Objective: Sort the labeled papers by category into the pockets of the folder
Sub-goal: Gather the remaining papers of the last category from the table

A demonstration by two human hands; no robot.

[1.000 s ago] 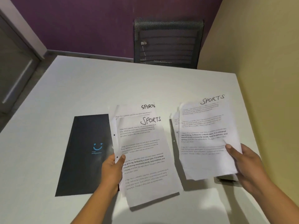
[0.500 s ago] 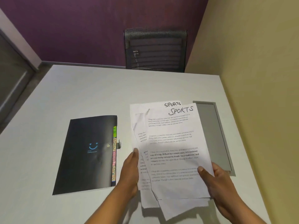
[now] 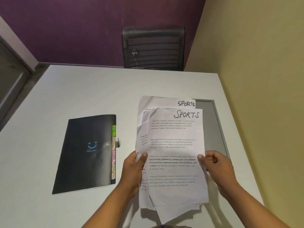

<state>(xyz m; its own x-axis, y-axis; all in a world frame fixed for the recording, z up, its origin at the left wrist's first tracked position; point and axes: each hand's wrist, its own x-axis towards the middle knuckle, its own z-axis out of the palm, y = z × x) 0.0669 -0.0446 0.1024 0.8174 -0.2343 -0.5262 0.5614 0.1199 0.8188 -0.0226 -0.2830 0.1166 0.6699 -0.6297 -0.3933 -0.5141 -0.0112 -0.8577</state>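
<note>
Head view: papers (image 3: 174,145), a loose stack with the top sheets marked SPORTS, lower centre-right of frame, held over the desk (image 3: 82,96). Left hand (image 3: 133,168) grip clamped on the stack's left edge, thumb on top. Right hand (image 3: 217,168) grip pinching the right edge. Black folder (image 3: 87,153) closed, flat on the desk, left of centre, apart from the papers. Coloured tabs (image 3: 113,155) along its right side. Chair (image 3: 153,50) top centre.
</note>
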